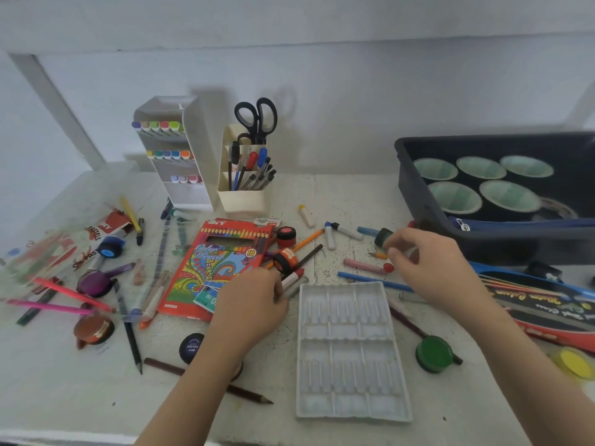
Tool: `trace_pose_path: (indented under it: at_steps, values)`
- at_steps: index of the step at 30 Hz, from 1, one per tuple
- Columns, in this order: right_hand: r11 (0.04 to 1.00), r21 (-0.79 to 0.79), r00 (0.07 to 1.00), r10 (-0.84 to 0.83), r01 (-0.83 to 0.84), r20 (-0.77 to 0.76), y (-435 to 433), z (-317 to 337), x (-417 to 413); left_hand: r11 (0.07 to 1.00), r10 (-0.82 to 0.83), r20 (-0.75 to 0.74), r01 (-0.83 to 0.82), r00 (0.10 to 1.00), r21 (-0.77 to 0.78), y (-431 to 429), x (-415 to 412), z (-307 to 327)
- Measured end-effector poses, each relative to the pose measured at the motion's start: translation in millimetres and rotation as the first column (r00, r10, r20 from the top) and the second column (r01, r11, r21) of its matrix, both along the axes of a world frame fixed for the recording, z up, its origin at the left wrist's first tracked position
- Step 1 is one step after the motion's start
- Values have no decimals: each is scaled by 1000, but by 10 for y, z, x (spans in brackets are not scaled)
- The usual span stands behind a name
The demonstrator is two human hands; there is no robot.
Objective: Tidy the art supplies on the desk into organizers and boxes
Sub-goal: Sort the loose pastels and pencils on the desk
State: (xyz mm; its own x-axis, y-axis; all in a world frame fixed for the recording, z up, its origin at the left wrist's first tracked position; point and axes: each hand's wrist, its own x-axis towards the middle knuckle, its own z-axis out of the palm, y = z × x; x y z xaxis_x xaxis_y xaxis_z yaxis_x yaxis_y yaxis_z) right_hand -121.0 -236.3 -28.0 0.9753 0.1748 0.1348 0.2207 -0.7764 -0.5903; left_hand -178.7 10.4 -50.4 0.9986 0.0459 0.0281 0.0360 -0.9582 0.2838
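Few crayons (pixel 292 279) clutched by left hand (pixel 254 305); green-capped tube (pixel 383 237) pinched by right hand (pixel 429 267). Slippage from loose bundle was judged likely.

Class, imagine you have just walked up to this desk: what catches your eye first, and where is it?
A bright red colour pencil box lies mid-desk amid clutter, beside a white tray between the left hand, gripping crayons, and right hand. Black scissors stand handles-up in a cream holder at the back; a dark bin of pale green cups sits far right.
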Motion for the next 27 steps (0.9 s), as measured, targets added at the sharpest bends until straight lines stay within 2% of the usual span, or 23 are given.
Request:
trace_pose_path:
  at_steps: [4, 9, 13, 17, 20, 23, 25, 27]
  values:
    - [995, 91, 998, 53, -51, -25, -27, 98, -47, 978, -52, 58, 62, 997, -197, 22, -16, 165]
    - [948, 109, 953, 302, -298, -25, 91, 251, -229, 922, -227, 113, 251, 967, -296, -124, -9, 353]
    - [909, -16, 910, 415, -416, -18, 170, 318, -358, 853, -356, 162, 391, 920, -345, -254, 26, 370]
    - [902, -146, 912, 411, -407, -2, 176, 293, -433, 789, -410, 190, 452, 892, -417, -316, 17, 274]
    - [893, -249, 927, 368, -375, -76, 127, 236, -468, 833, -344, 146, 373, 928, -409, -296, -20, 165]
    - [927, -247, 956, 250, -282, -153, 52, 190, -487, 967, -94, 178, 133, 980, -218, -240, -70, 50]
    - [950, -243, 973, 160, -198, -167, 15, 164, -470, 997, 47, 131, -38, 990, -72, -224, -101, 33]
    - [962, -248, 985, 74, -112, -155, -9, 140, -433, 998, 63, 25, -64, 998, 25, -225, -118, 31]
